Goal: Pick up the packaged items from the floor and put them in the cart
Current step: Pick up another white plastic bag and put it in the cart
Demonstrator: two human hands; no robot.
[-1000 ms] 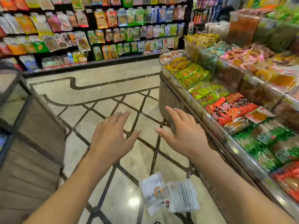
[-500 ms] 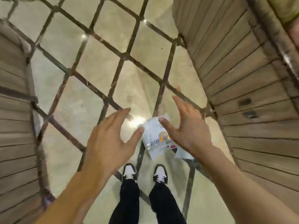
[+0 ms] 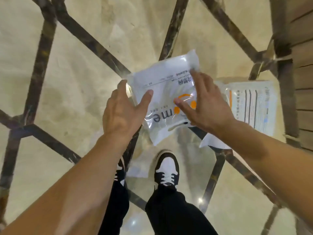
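Observation:
A white plastic-wrapped package point(image 3: 162, 85) with an orange logo and dark lettering lies on the marble floor just ahead of my feet. My left hand point(image 3: 123, 109) is at its left edge, fingers spread, thumb over the wrapper. My right hand point(image 3: 201, 102) hovers over its right half with fingers apart; neither hand has closed on it. A second white package point(image 3: 252, 104) with printed text lies on the floor to the right, partly hidden by my right wrist. The cart is out of view.
The wooden slatted base of a display stand point(image 3: 303, 53) rises at the right edge, close to the second package. My black-and-white shoes point(image 3: 166, 168) stand just behind the packages. Beige floor with dark inlaid strips point(image 3: 42, 53) spreads to the left.
My view has tilted from the shelves down to the floor and come closer. Both hands have dropped onto the first package, which was below them before.

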